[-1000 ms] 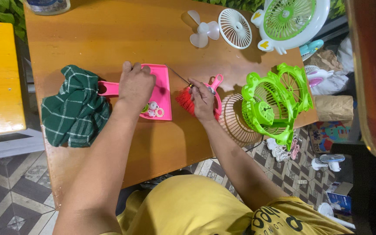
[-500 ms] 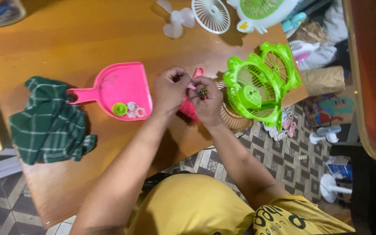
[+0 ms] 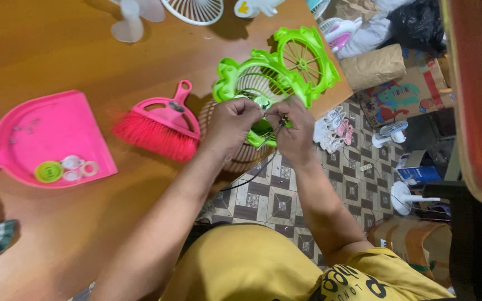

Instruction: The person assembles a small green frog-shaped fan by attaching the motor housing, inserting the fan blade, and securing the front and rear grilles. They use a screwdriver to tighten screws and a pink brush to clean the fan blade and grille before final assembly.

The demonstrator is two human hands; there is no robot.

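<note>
Both hands pinched on a small dark part w/ thin black wires, at the table's edge.

We see the left hand point(image 3: 235, 120) and right hand point(image 3: 294, 128) meet fingertip to fingertip, each nipping the small dark part point(image 3: 281, 119), prob. a tiny motor, blurred. It sits just in front of the green fan housing point(image 3: 277, 72), over a brown fan grille point(image 3: 235, 159). Left of them on the wooden table point(image 3: 57, 56): pink brush point(image 3: 160, 125), then pink dustpan point(image 3: 45, 131) w/ small plastic rings.
</note>
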